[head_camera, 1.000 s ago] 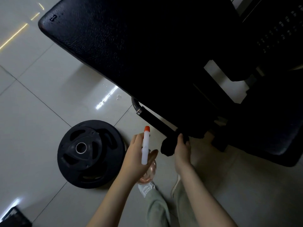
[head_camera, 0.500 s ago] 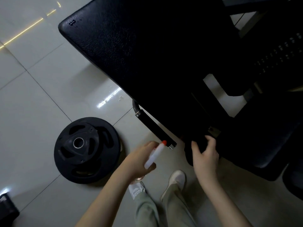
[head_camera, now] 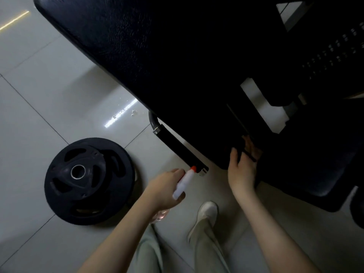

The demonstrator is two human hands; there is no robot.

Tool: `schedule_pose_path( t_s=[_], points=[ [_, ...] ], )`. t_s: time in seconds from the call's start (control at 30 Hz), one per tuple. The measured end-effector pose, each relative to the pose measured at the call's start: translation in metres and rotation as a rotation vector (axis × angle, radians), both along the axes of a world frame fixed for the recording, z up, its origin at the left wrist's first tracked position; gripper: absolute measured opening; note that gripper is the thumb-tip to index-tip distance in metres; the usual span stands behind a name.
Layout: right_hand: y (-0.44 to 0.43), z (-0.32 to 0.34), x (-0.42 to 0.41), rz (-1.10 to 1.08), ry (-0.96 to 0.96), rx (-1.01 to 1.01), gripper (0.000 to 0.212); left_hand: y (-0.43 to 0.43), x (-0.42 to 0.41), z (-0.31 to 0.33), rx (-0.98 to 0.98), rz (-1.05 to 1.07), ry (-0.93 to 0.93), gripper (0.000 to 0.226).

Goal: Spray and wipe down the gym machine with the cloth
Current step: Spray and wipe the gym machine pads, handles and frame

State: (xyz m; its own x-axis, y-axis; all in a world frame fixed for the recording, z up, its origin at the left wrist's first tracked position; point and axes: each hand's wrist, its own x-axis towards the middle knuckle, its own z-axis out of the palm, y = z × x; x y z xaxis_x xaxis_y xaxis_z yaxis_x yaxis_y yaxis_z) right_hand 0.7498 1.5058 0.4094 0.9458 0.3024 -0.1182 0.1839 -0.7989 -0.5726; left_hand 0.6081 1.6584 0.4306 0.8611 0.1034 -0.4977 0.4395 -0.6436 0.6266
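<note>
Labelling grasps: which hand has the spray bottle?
The left hand grips the white, orange-tipped spray bottle; the right hand grips the dark cloth against the machine.

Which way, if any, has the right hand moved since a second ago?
Yes. The right hand left the handle end and went right, to the pad lower edge.

I see a black grained pad [head_camera: 137, 56], a white bottle [head_camera: 183, 182] with an orange tip [head_camera: 193, 168], a black plate [head_camera: 86, 194] with a silver hub [head_camera: 78, 171], and a pale grey tiled floor [head_camera: 39, 99].
</note>
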Motion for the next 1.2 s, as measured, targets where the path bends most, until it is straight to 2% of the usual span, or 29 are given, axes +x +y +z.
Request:
schedule_pose_path(
  t_s=[0.07, 0.17, 0.33, 0.47, 0.57, 0.73, 0.83, 0.9, 0.97, 1.03, 1.1, 1.2],
  points=[
    [0.002, -0.004, -0.001, -0.018, -0.008, -0.066, 0.05, 0.007, -0.006, 0.0, 0.001, -0.022, -0.019, 0.017],
    [0.002, 0.002, -0.007, -0.012, -0.035, -0.189, 0.053, 0.02, -0.016, 0.003, 0.008, -0.043, -0.083, 0.045],
    [0.004, 0.006, -0.007, -0.024, -0.121, -0.34, 0.053, 0.032, -0.019, 0.02, 0.045, 0.061, -0.062, 0.021],
    [0.009, 0.007, -0.004, -0.057, -0.099, -0.265, 0.05, 0.044, -0.018, 0.025, 0.032, 0.119, -0.069, 0.02],
    [0.01, 0.009, -0.004, -0.048, -0.126, -0.225, 0.048, 0.049, -0.017, 0.027, 0.012, 0.125, -0.087, 0.03],
    [0.011, 0.018, -0.004, -0.047, -0.122, -0.107, 0.047, 0.055, -0.017, 0.026, 0.053, 0.173, -0.056, 0.022],
    [0.022, 0.031, -0.004, -0.069, -0.122, 0.054, 0.049, 0.057, -0.022, 0.026, 0.08, 0.096, -0.152, 0.049],
    [0.035, 0.031, -0.006, 0.002, -0.079, 0.03, 0.052, 0.062, -0.024, 0.028, 0.056, 0.149, -0.132, 0.044],
    [0.042, 0.024, -0.009, 0.163, -0.067, -0.05, 0.054, 0.064, -0.023, 0.029, 0.035, 0.181, -0.102, 0.038],
    [0.034, 0.015, -0.008, 0.273, -0.11, -0.13, 0.055, 0.063, -0.022, 0.032, 0.06, 0.092, -0.113, 0.05],
    [0.019, 0.012, -0.003, 0.298, -0.191, -0.219, 0.053, 0.063, -0.024, 0.034, 0.07, 0.064, -0.138, 0.057],
    [0.021, 0.021, -0.002, 0.366, -0.4, -0.162, 0.047, 0.066, -0.028, 0.034, 0.044, 0.151, -0.147, 0.05]
  ],
)
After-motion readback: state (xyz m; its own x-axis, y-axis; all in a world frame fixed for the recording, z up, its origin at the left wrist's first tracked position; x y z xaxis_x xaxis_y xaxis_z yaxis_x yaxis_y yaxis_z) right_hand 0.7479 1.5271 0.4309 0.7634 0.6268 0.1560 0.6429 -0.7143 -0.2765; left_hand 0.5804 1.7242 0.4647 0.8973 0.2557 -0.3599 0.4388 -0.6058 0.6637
